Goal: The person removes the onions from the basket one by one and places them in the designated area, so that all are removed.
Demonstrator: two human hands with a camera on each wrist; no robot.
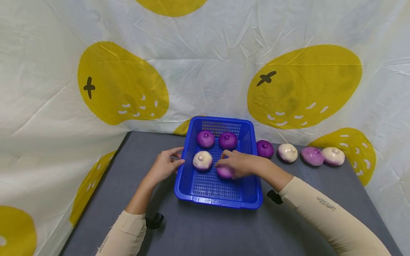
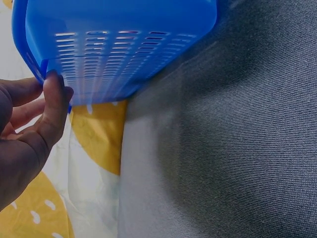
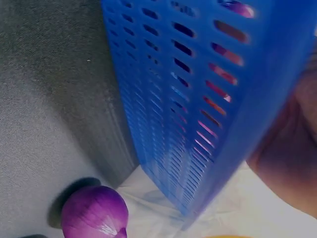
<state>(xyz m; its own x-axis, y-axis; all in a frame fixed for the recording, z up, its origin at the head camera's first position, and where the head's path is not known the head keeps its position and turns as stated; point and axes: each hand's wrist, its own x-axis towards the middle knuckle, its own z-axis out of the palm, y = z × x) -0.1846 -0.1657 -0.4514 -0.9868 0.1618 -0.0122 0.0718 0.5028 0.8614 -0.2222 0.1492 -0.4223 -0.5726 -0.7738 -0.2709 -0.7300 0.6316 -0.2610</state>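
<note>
Purple onion point(image 1: 225, 173) lies lower-centre in the frame, inside the blue basket point(image 1: 221, 203), under my right hand point(image 1: 240, 163), the nearer one, whose fingers grip it; my left hand point(image 1: 164, 164) pinches the basket's left rim.

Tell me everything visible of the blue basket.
The blue basket is rectangular, apparently plastic, with slotted walls, a perforated floor and a solid rim bearing lettering too small to read. It stands upright on the grey table. The left hand pinches its left rim; four onions lie inside, the right hand holding the front-right one.
</note>
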